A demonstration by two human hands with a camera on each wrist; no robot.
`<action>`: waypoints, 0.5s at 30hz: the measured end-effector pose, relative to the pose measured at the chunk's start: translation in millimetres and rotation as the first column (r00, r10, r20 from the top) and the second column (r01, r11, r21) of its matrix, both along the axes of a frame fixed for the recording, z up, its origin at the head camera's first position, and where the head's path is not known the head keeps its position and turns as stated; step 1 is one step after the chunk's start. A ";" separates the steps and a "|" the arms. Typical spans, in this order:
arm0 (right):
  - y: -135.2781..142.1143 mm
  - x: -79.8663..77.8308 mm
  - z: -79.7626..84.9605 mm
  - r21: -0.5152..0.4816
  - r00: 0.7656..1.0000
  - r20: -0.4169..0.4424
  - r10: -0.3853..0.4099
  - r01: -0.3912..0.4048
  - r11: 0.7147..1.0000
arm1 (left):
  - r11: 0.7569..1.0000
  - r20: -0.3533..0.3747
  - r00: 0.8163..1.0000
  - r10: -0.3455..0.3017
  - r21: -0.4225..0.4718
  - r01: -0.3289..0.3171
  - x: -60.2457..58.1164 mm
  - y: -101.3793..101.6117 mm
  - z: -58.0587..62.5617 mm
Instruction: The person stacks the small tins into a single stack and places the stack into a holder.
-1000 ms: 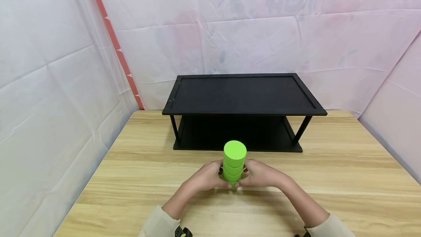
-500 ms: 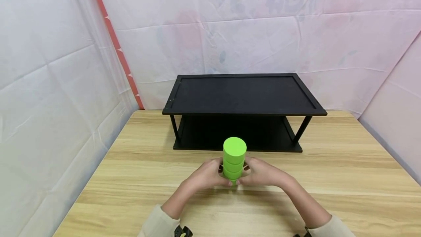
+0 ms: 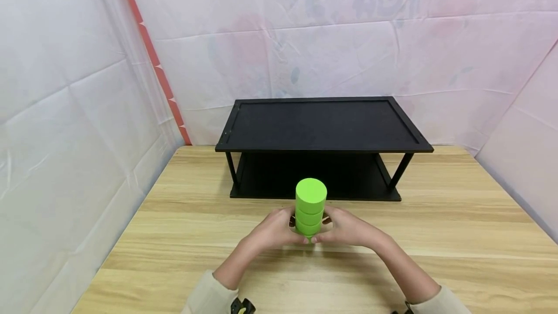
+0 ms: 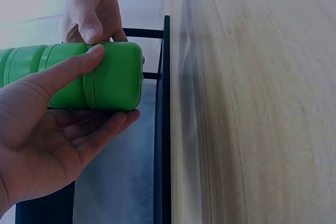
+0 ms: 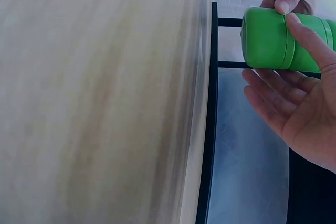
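A bright green cylinder (image 3: 311, 210) with grooves around its side stands upright between my two hands, in front of the shelf. My left hand (image 3: 275, 229) grips it from the left and my right hand (image 3: 348, 228) from the right. In the left wrist view, the left thumb lies across the green cylinder (image 4: 118, 80) near its lower end, with fingers on the far side. The right wrist view has my right hand (image 5: 310, 106) holding the same lower part, thumb near the other thumb. A gap separates the cylinder's base from the wooden table.
Behind the cylinder, a black two-tier shelf (image 3: 324, 125) stands on the wooden table (image 3: 174, 227). Its upper board overhangs the lower one (image 3: 270, 185), with slanted posts between. White sheeting (image 3: 305, 57) closes off the back and both sides.
Both hands and the green cylinder have shifted slightly up in the head view, toward the shelf. The grip stays the same, and the shelf has not moved.
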State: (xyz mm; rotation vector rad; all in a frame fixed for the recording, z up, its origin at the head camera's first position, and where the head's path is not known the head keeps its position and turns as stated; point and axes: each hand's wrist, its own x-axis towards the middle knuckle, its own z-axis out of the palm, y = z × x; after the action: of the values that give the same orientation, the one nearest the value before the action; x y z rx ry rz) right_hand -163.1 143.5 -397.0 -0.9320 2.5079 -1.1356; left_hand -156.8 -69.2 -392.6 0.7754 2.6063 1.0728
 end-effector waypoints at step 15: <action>1.1 0.0 2.4 0.013 0.999 -0.023 -0.042 0.042 0.999 | 1.000 -0.004 1.000 0.002 -0.002 -0.002 -1.7 1.6 4.3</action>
State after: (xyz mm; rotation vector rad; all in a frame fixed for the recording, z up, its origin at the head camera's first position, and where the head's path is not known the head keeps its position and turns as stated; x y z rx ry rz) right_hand -163.1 144.6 -394.5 -0.8983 2.5612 -1.1254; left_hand -158.5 -67.6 -388.3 0.7762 2.6117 1.0700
